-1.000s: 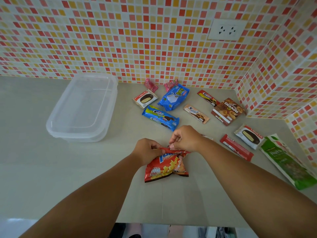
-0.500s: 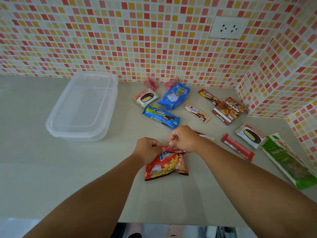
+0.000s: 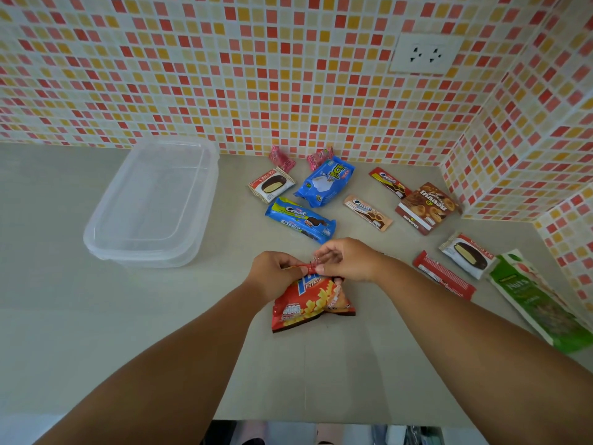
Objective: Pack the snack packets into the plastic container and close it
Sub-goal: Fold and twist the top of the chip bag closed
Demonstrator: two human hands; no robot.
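A red potato chip bag (image 3: 308,303) lies on the counter in the middle. My left hand (image 3: 272,273) and my right hand (image 3: 348,260) both pinch its folded top edge, fingers curled over it. The clear plastic container (image 3: 96,239) with its lid on stands at the left, holding nothing that I can see. Other snack packets lie spread behind and to the right: a blue Cream-O pack (image 3: 300,220), a blue bag (image 3: 325,181), a Choco Pie (image 3: 271,184), a brown cookie pack (image 3: 426,208) and a green nuts bag (image 3: 539,300).
Tiled walls close the back and the right corner (image 3: 513,155). A wall socket (image 3: 423,54) sits high at the back right. A red bar (image 3: 442,274), a second Choco Pie (image 3: 468,255), two small Cream-O packs and two pink candies lie among the snacks. The counter's front edge (image 3: 321,419) is near me.
Both hands stay on the chip bag's top; the fingers have shifted slightly along the fold. The bag and the other packets have not moved.
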